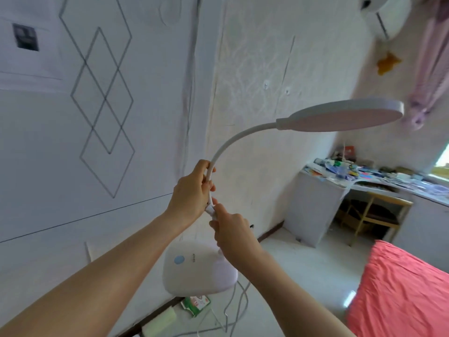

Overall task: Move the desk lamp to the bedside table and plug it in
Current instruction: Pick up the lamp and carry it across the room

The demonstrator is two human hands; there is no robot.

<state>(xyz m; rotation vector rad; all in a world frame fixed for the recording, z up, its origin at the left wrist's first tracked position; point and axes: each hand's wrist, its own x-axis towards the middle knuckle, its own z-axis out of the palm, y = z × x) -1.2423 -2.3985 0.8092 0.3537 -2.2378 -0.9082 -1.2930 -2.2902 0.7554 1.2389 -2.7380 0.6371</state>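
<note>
I hold a white desk lamp (243,139) up in the air in front of the wall. Its round flat head (347,115) points right, and its rounded base (194,268) with a blue button hangs low between my forearms. My left hand (192,188) is closed around the lower part of the bendy neck. Just below it, my right hand (230,232) grips the same neck near the base. The lamp's white cord (233,312) trails from the base down to the floor. No bedside table or socket shows.
A bed with a red cover (401,293) fills the lower right. A cluttered white desk (364,176) with a wooden chair (374,215) under it stands at the far right. Packets and a roll (194,305) lie on the floor by the wall.
</note>
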